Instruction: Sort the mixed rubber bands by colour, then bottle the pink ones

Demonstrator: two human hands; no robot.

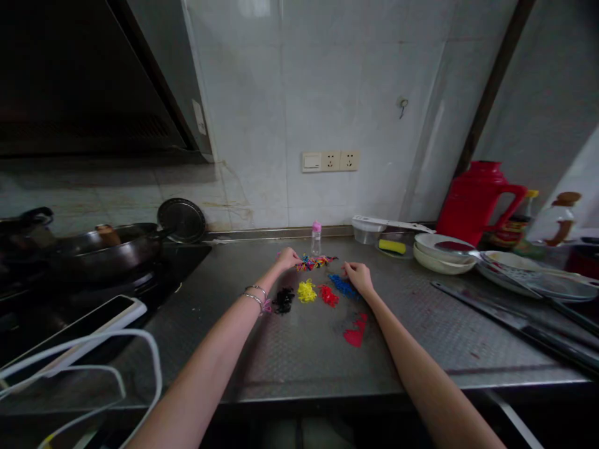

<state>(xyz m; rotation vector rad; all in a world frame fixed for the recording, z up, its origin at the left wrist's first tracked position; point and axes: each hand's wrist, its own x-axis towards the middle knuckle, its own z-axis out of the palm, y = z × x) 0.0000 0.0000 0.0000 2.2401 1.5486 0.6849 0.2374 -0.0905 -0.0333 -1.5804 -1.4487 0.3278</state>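
Note:
My left hand [287,258] is closed in a pinch at the left end of a multicoloured pile of small rubber bands [314,262]; anything in its fingers is too small to make out. My right hand [358,276] is also closed, fingers bent down beside the blue rubber bands [342,285]; its fingertips' contents are hidden. Nearer to me lie separate heaps of black bands [283,300], yellow bands [307,290] and red bands [329,295]. A small clear bottle with a pink cap [316,239] stands upright behind the mixed pile.
A red patch [355,332] lies near my right forearm. Stacked bowls [442,262], a knife [482,305] and a red thermos [477,199] are on the right. A wok [112,249], white cable [152,349] and power strip [100,330] are on the left.

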